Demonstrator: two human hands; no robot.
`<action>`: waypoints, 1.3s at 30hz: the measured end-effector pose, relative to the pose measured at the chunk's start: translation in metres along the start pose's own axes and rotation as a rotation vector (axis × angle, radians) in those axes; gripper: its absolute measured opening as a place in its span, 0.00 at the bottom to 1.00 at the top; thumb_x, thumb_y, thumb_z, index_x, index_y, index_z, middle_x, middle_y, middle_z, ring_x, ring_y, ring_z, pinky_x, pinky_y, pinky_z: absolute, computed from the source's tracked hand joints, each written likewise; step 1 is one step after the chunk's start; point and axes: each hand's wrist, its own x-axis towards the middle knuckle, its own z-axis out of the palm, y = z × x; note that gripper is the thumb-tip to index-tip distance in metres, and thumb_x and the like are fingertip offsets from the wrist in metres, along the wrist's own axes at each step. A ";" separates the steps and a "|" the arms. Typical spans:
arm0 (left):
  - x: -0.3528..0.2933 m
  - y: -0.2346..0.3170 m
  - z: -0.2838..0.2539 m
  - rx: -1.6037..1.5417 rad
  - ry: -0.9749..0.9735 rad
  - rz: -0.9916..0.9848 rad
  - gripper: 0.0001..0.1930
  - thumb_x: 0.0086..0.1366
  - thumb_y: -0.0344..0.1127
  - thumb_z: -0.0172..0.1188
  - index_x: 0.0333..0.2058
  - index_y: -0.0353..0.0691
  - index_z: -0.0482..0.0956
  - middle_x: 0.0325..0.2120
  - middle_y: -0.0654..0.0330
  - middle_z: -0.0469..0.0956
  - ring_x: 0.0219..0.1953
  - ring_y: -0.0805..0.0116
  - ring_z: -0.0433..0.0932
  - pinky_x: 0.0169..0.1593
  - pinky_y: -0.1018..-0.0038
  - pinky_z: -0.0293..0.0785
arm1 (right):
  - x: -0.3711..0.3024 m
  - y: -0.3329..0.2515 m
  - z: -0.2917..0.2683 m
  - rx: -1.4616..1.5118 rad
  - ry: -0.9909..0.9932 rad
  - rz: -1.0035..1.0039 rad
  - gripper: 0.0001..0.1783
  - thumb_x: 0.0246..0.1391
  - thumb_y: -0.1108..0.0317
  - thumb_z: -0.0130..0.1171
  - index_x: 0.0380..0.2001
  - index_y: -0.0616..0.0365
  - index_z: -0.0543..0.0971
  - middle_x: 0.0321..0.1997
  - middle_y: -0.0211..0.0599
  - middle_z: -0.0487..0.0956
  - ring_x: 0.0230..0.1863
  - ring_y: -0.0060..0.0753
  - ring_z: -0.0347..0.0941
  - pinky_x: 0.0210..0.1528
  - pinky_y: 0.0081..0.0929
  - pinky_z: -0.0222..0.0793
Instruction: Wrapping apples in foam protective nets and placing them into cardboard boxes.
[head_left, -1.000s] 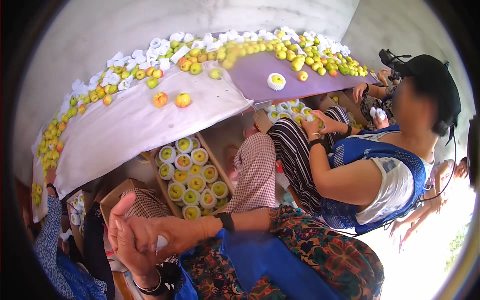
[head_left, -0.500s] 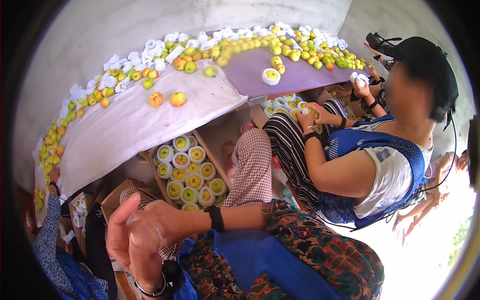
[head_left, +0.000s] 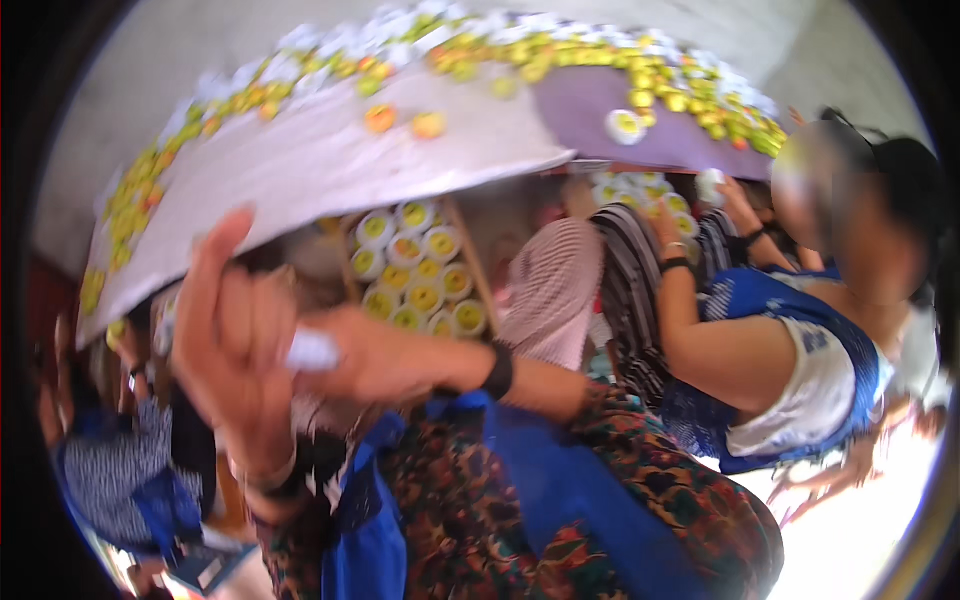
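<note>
My left hand and my right hand are together in front of my chest, both blurred by motion. On the left hand one finger or thumb points up; the others are smeared where they meet the right hand. A small white piece shows between the hands, at the closed fingers of my right hand. Its kind is too blurred to tell. Beyond them a cardboard box holds apples in white foam nets. Loose apples lie on the pale cloth-covered table.
Apples and white foam nets line the table's far edge. One netted apple sits on the purple cover. At right a co-worker handles apples over another box. Another person's sleeve is at lower left.
My view has shifted, so the table and box appear farther right. My hands have come up closer together, and the white piece now shows plainly between them.
</note>
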 end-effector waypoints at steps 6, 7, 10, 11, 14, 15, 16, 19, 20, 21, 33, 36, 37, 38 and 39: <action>-0.019 -0.017 0.005 0.110 0.100 -0.020 0.23 0.76 0.42 0.42 0.44 0.24 0.77 0.09 0.73 0.54 0.10 0.82 0.51 0.16 0.78 0.47 | -0.012 0.037 0.009 -0.317 0.114 -0.125 0.13 0.50 0.65 0.64 0.35 0.61 0.76 0.31 0.54 0.79 0.31 0.57 0.78 0.32 0.41 0.72; -0.017 -0.015 0.003 0.038 0.117 -0.050 0.23 0.76 0.42 0.41 0.43 0.24 0.77 0.09 0.73 0.53 0.10 0.82 0.50 0.16 0.78 0.48 | -0.007 0.037 0.010 -0.261 0.162 -0.120 0.14 0.50 0.64 0.65 0.37 0.60 0.76 0.29 0.50 0.79 0.31 0.52 0.78 0.33 0.39 0.72; -0.004 -0.012 -0.017 -0.096 0.142 -0.080 0.23 0.76 0.44 0.43 0.45 0.24 0.75 0.11 0.74 0.51 0.13 0.82 0.51 0.19 0.79 0.51 | -0.006 0.033 0.012 0.067 0.053 0.089 0.20 0.47 0.61 0.69 0.40 0.59 0.75 0.28 0.38 0.79 0.33 0.40 0.78 0.36 0.33 0.71; 0.001 -0.015 -0.025 -0.092 0.161 -0.079 0.23 0.76 0.44 0.43 0.45 0.24 0.75 0.11 0.74 0.51 0.13 0.82 0.51 0.19 0.79 0.51 | -0.005 0.027 0.007 0.305 -0.099 0.260 0.24 0.46 0.59 0.71 0.43 0.58 0.75 0.29 0.32 0.79 0.34 0.34 0.76 0.37 0.29 0.70; 0.007 -0.025 -0.043 -0.248 0.183 -0.282 0.24 0.76 0.45 0.44 0.49 0.24 0.74 0.10 0.74 0.50 0.13 0.83 0.51 0.20 0.81 0.52 | -0.006 0.011 -0.012 0.173 -0.260 0.334 0.31 0.42 0.54 0.75 0.46 0.59 0.74 0.37 0.28 0.77 0.39 0.26 0.72 0.43 0.25 0.68; 0.007 -0.027 -0.044 -0.191 0.222 -0.291 0.25 0.75 0.47 0.46 0.49 0.23 0.74 0.11 0.74 0.51 0.14 0.83 0.52 0.21 0.81 0.52 | -0.006 0.017 -0.021 0.193 -0.357 0.445 0.40 0.40 0.53 0.76 0.53 0.61 0.71 0.44 0.35 0.76 0.45 0.27 0.72 0.49 0.28 0.68; 0.005 -0.028 -0.045 -0.139 0.253 -0.303 0.27 0.74 0.48 0.48 0.49 0.23 0.73 0.12 0.74 0.52 0.15 0.82 0.53 0.21 0.81 0.53 | -0.009 0.021 -0.025 0.197 -0.360 0.451 0.40 0.40 0.53 0.76 0.53 0.61 0.71 0.44 0.35 0.76 0.45 0.27 0.72 0.49 0.28 0.68; 0.003 -0.034 -0.045 -0.119 0.207 -0.322 0.25 0.72 0.47 0.52 0.50 0.23 0.72 0.13 0.73 0.54 0.16 0.81 0.54 0.24 0.81 0.55 | -0.011 0.031 -0.029 0.288 -0.221 0.252 0.49 0.39 0.57 0.77 0.63 0.60 0.64 0.50 0.38 0.75 0.53 0.31 0.71 0.58 0.29 0.65; 0.003 -0.038 -0.042 -0.080 0.190 -0.335 0.24 0.72 0.45 0.53 0.50 0.23 0.72 0.13 0.73 0.55 0.17 0.80 0.55 0.24 0.82 0.55 | -0.013 0.028 -0.029 0.293 -0.220 0.262 0.49 0.39 0.57 0.77 0.63 0.60 0.64 0.50 0.38 0.75 0.53 0.31 0.71 0.58 0.29 0.65; 0.000 -0.049 -0.044 -0.044 0.195 -0.297 0.21 0.69 0.42 0.57 0.50 0.26 0.74 0.14 0.73 0.58 0.17 0.81 0.58 0.25 0.82 0.57 | -0.013 0.022 -0.029 0.380 -0.188 0.258 0.48 0.39 0.59 0.76 0.62 0.60 0.64 0.50 0.38 0.75 0.54 0.31 0.71 0.58 0.29 0.65; -0.044 -0.048 -0.024 0.861 -0.137 -0.026 0.10 0.64 0.31 0.61 0.43 0.36 0.81 0.34 0.59 0.81 0.38 0.75 0.77 0.43 0.75 0.73 | -0.030 0.038 0.008 0.476 -0.072 0.088 0.19 0.53 0.57 0.57 0.42 0.60 0.76 0.36 0.39 0.78 0.38 0.34 0.73 0.46 0.35 0.71; -0.044 -0.038 0.000 0.830 -0.264 0.179 0.11 0.63 0.38 0.59 0.41 0.41 0.80 0.29 0.59 0.81 0.31 0.64 0.81 0.49 0.69 0.67 | -0.034 0.026 0.016 0.543 0.018 -0.123 0.22 0.55 0.52 0.54 0.40 0.61 0.76 0.32 0.42 0.78 0.33 0.37 0.73 0.43 0.37 0.71; -0.043 -0.040 0.002 0.812 -0.355 0.220 0.13 0.62 0.39 0.60 0.43 0.41 0.80 0.29 0.60 0.82 0.30 0.65 0.80 0.48 0.66 0.67 | -0.034 0.027 0.017 0.533 0.057 -0.202 0.23 0.55 0.51 0.53 0.39 0.62 0.76 0.30 0.43 0.77 0.31 0.38 0.73 0.42 0.38 0.72; -0.043 -0.039 0.004 0.788 -0.452 0.265 0.16 0.61 0.40 0.60 0.46 0.41 0.80 0.28 0.61 0.82 0.29 0.65 0.80 0.47 0.63 0.66 | -0.030 0.029 0.027 0.516 0.097 -0.274 0.24 0.56 0.49 0.52 0.39 0.62 0.76 0.29 0.44 0.77 0.29 0.39 0.73 0.42 0.39 0.72; -0.046 -0.035 0.004 0.802 -0.447 0.325 0.18 0.59 0.40 0.61 0.47 0.40 0.80 0.28 0.60 0.82 0.28 0.64 0.79 0.47 0.63 0.66 | -0.029 0.032 0.033 0.456 0.149 -0.342 0.25 0.56 0.48 0.51 0.38 0.63 0.76 0.27 0.45 0.77 0.28 0.40 0.73 0.41 0.40 0.72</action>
